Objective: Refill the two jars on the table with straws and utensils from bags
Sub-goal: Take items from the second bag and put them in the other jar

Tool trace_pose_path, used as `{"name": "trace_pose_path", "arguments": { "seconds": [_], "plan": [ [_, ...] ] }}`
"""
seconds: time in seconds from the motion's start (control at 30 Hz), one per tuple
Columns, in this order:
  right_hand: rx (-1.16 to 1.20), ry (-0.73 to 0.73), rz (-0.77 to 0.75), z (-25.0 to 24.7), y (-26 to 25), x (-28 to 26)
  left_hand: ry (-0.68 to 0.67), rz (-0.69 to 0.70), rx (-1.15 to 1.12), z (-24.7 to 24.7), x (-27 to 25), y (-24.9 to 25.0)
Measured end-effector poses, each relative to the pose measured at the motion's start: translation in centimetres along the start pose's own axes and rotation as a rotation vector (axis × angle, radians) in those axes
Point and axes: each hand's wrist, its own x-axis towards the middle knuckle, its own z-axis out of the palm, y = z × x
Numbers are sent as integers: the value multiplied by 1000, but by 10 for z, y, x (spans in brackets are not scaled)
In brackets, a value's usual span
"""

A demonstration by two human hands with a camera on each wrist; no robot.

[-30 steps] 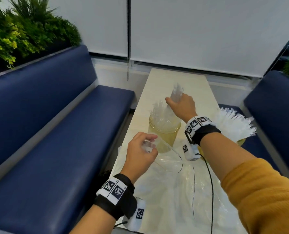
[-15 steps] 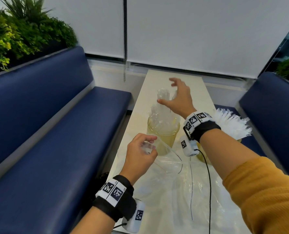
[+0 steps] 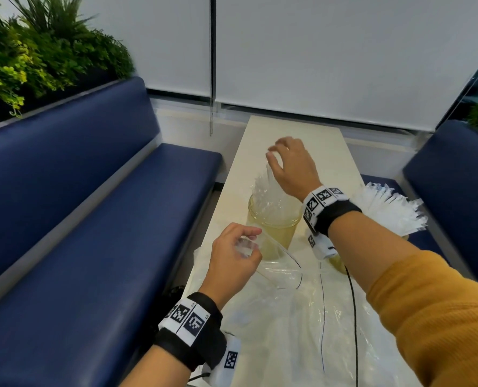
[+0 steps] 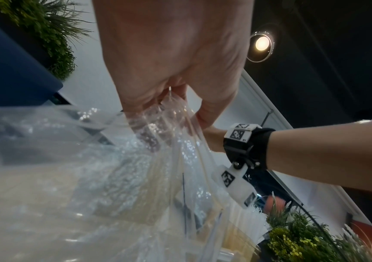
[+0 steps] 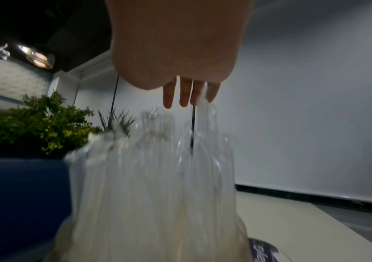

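Note:
A clear glass jar [image 3: 274, 233] stands mid-table, stuffed with clear-wrapped utensils [image 3: 264, 191] [image 5: 153, 168] that stick up above its rim. My right hand [image 3: 285, 160] [image 5: 189, 95] hovers over them, its fingers pointing down, their tips touching the wrapper tops. My left hand [image 3: 233, 254] [image 4: 171, 99] grips the mouth edge of a clear plastic bag [image 3: 282, 317] [image 4: 90, 168] that lies slack on the near table. A second jar [image 3: 338, 262], mostly hidden behind my right wrist, holds a fan of white wrapped straws [image 3: 391, 210].
The narrow cream table [image 3: 293, 129] runs away from me to a wall with white blinds. Blue benches flank it, left [image 3: 106, 233] and right [image 3: 450, 169]. Plants [image 3: 36, 57] stand behind the left bench. A black cable [image 3: 353, 317] crosses the bag.
My right hand let go of the bundle it held over the jar, spread open, then came down fingertips-first onto the wrapper tops. The left hand kept its hold on the bag.

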Motion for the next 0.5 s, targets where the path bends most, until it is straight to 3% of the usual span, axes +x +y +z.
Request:
{"name": "trace_pose_path", "arguments": {
  "seconds": [0.07, 0.17, 0.23, 0.3, 0.4, 0.43, 0.5],
  "plan": [
    [-6, -124, -63, -2, -3, 10, -2, -5, -1, -1, 1, 0],
    [-132, -470, -145, 5, -8, 0, -1, -5, 0, -1, 2, 1],
    [-192, -624, -96, 8, -11, -13, -7, -1, 6, -1, 2, 2],
    [-153, -536, -34, 7, -13, -15, -20, -2, 7, -2, 2, 2],
    [-114, -210, -30, 4, -10, -5, -47, -11, 3, 0, 2, 3],
    [-108, -183, 3, 3, -7, -3, -52, -14, 1, 0, 3, 3],
    [-99, -343, 103, 5, 2, -6, -62, -15, -2, 2, 2, 4]
  ]
}}
